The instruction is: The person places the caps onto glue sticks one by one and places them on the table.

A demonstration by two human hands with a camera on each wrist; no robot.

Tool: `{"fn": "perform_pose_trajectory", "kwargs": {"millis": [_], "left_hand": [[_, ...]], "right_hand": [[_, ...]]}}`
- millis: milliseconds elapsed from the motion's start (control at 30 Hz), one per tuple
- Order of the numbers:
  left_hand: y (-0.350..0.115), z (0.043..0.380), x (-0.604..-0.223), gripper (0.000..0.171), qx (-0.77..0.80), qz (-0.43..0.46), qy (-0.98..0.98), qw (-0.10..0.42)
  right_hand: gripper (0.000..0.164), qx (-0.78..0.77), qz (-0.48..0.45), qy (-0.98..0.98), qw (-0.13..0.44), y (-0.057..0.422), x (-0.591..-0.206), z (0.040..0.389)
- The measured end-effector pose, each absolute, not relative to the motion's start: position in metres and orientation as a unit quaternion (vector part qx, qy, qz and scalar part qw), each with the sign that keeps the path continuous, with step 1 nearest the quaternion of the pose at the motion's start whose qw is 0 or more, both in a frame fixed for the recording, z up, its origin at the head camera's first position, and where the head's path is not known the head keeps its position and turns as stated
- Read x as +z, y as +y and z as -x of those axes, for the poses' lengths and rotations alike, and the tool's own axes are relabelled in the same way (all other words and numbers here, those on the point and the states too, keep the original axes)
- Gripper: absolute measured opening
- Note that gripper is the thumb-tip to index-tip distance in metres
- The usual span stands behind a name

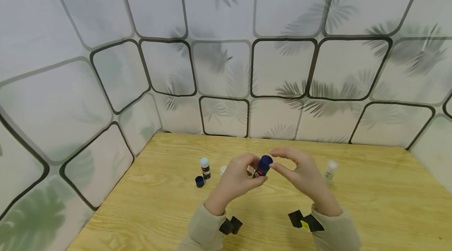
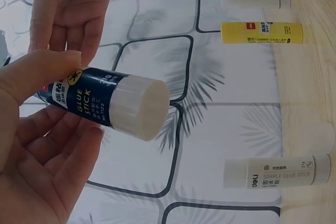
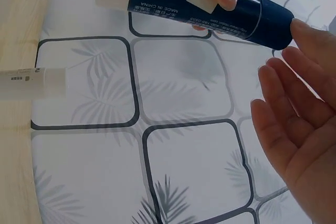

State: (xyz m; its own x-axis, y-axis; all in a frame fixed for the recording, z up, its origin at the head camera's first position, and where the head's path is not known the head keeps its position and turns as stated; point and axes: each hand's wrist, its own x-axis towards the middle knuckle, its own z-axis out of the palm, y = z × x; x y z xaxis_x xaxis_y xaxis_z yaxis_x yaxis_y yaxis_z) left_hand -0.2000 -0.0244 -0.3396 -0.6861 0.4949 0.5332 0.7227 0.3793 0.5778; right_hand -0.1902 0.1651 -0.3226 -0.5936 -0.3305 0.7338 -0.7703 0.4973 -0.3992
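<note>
My left hand (image 1: 237, 175) grips a dark blue glue stick (image 2: 89, 98) around its labelled body, thumb on one side and fingers on the other. Its white base (image 2: 142, 107) sticks out of the hand, and the stick is tilted above the table. A dark blue cap (image 3: 270, 23) sits on the other end. At that end is my right hand (image 1: 300, 170), its thumb and index fingertips right at the cap's edge. The other fingers (image 3: 273, 135) of the right hand are spread and hold nothing.
A glue stick with a light blue top (image 1: 205, 168) stands at the left beside a loose dark blue cap (image 1: 199, 181). A white glue stick (image 1: 330, 170) stands at the right. The left wrist view shows a yellow glue stick (image 2: 261, 33) and a white "simple glue stick" (image 2: 278, 174).
</note>
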Motion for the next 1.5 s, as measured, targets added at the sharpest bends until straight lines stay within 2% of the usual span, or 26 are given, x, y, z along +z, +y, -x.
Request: {"fn": "perform_pose_trajectory", "kwargs": {"millis": [467, 967, 1067, 1267, 1500], "left_hand": [[-0.022, 0.2, -0.34, 0.022, -0.428, 0.327, -0.83, 0.145], [-0.02, 0.199, -0.341, 0.024, -0.396, 0.305, -0.844, 0.192], [-0.016, 0.2, -0.343, 0.024, -0.392, 0.302, -0.844, 0.206], [-0.009, 0.2, -0.35, 0.025, -0.391, 0.292, -0.844, 0.222], [0.003, 0.206, -0.363, 0.024, -0.395, 0.281, -0.844, 0.23]], "right_hand": [[0.031, 0.274, -0.308, -0.868, 0.275, 0.199, -0.336, 0.183], [0.029, 0.244, -0.282, -0.897, 0.238, 0.222, -0.356, 0.176], [0.033, 0.249, -0.275, -0.904, 0.214, 0.221, -0.359, 0.177], [0.049, 0.253, -0.262, -0.922, 0.128, 0.216, -0.362, 0.175], [0.051, 0.24, -0.259, -0.928, 0.117, 0.213, -0.363, 0.174]]}}
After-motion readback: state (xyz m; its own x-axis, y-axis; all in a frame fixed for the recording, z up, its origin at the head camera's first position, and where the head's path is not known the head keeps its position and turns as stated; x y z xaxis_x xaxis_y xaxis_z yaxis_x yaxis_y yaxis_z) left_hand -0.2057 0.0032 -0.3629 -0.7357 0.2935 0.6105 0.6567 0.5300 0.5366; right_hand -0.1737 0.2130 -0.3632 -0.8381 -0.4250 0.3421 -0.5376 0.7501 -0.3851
